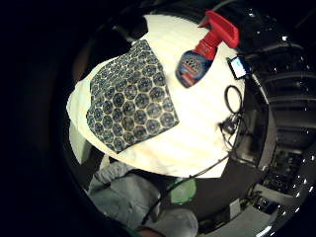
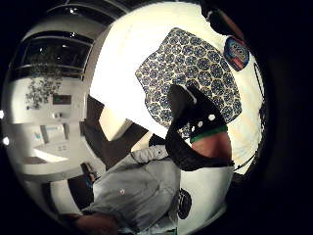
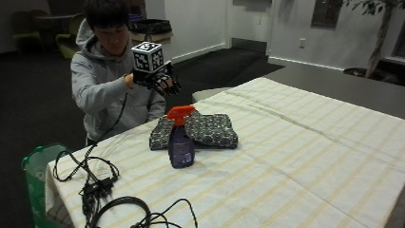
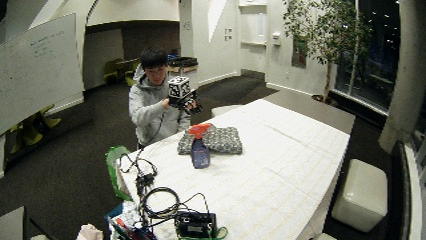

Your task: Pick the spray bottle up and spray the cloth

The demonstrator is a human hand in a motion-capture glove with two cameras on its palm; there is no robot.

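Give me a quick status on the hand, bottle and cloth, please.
Hand raised above the table edge, holding nothing. Bottle upright, untouched, beside the cloth. Cloth folded on the table. Nothing blocking the bottle.

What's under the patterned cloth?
The folded patterned cloth lies on the striped tablecloth, just behind the spray bottle. Whatever is tucked inside its folds is covered.

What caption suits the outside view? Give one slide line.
Gloved right hand raised above the table, spray bottle standing untouched in front of the folded patterned cloth.
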